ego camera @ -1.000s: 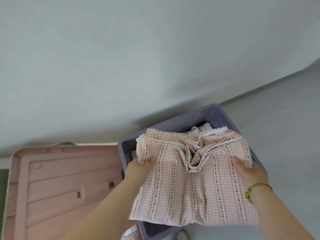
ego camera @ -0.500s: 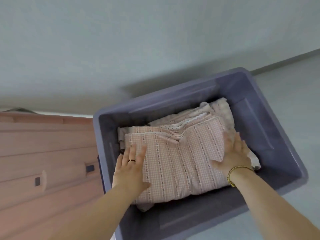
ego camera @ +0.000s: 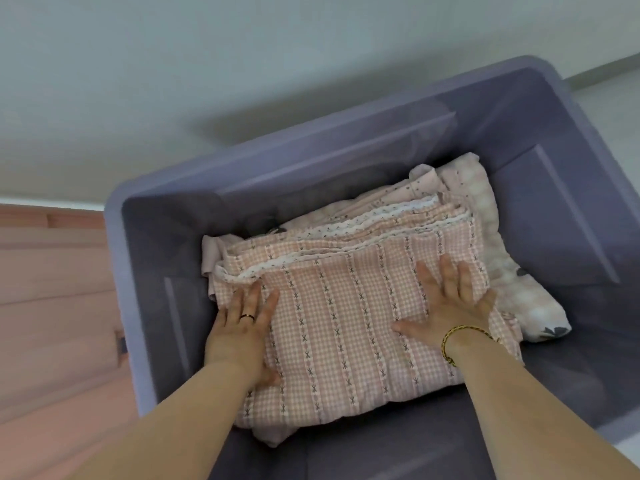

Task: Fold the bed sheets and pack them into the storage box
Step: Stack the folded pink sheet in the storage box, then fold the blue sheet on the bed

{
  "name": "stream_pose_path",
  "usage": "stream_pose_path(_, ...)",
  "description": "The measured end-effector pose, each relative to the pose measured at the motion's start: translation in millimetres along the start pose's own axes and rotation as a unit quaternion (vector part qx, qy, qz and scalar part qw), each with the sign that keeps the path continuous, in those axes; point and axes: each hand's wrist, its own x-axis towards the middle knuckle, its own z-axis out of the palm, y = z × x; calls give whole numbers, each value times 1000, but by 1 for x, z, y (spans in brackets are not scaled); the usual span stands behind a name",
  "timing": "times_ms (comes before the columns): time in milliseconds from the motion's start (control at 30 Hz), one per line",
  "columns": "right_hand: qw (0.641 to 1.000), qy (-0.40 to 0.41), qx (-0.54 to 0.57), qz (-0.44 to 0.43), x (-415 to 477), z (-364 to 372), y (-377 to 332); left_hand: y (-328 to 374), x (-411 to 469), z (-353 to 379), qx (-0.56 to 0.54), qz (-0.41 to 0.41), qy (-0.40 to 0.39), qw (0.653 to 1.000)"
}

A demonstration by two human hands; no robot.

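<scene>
Lifted above the box a second ago, the folded pink checked sheet (ego camera: 346, 323) now lies inside the purple storage box (ego camera: 156, 258) at frame centre, on a paler floral sheet (ego camera: 526, 306). The left grip (ego camera: 239, 330) and right grip (ego camera: 450, 303) are spread flat, pressing its top. A pink lid (ego camera: 52, 306) lies at the left edge.

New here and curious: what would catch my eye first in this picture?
A folded pink checked fabric bed sheet lies in a large grey-purple plastic storage box. The left hand and right hand press flat on it. A pink ribbed plastic panel lies left of the box.
</scene>
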Motion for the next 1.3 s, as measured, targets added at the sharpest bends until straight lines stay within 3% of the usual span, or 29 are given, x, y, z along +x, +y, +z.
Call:
stream_pose_path(433, 999, -6, 33, -23, 19, -8, 9, 6, 9, -5, -8, -7, -35, 999)
stream_pose_path(533, 998, -21, 42, -35, -4, -26, 18, -2, 0, -25, -67, 7, -96, 993)
stream_pose_path(600, 993, -17, 110, -31, -23, -40, 26, -12, -5, -43, -165, 3, -119, 979)
stream_pose_path(667, 978, 12, 205, -19, -48, -60, 34, -19, -17, -69, -267, -12, -87, 960)
stream_pose_path(733, 971, 59, 232, -11, -81, -90, 45, -20, -37, -107, -310, -3, -16, 950)
stream_pose_path(900, 964, 106, 242, -13, -164, -151, 52, 4, -111, -201, -268, 73, 69, 958)
stream_pose_path(1100, 908, 209, 362, 41, -294, -211, 58, 32, -227, -302, -268, 182, 170, 931)
stream_pose_path(1200, 860, 283, 420, 60, -365, -228, 65, 43, -285, -339, -280, 242, 210, 905)
stream_pose_path(1300, 792, 361, 484, 91, -455, -225, 76, 63, -357, -365, -333, 329, 221, 856)
